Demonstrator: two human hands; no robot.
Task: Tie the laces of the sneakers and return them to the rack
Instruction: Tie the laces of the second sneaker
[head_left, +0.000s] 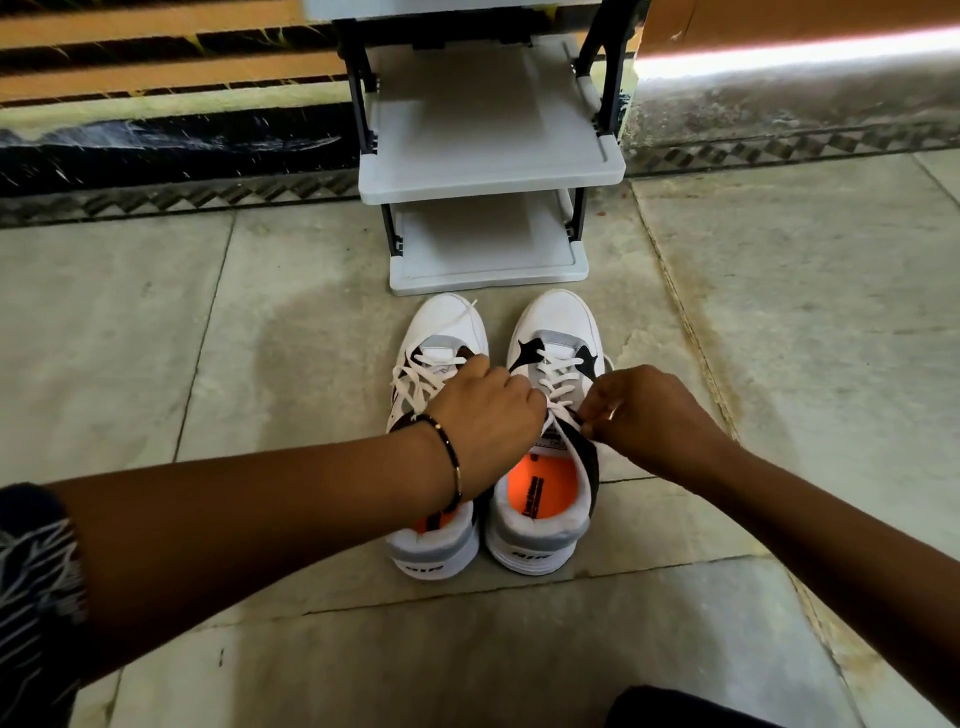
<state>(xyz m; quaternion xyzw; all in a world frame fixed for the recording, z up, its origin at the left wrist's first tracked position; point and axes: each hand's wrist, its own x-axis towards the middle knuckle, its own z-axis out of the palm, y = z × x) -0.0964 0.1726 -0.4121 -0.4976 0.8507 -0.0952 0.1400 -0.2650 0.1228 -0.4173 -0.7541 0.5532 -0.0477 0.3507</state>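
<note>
Two sneakers (496, 431) stand side by side on the floor (208, 338), toes just before the rack (488, 171). Left hand (483, 410) and right hand (649, 415) pinch the right sneaker's laces (558, 382); the left forearm crosses over the left sneaker.

rack shelves (488, 156): bare | sneakers (556, 332): just before rack | floor (156, 338) beside: open

Tiled floor (260, 322) carries grey rack (488, 171); two sneakers (545, 415) side by side just before rack, toes toward it.
</note>
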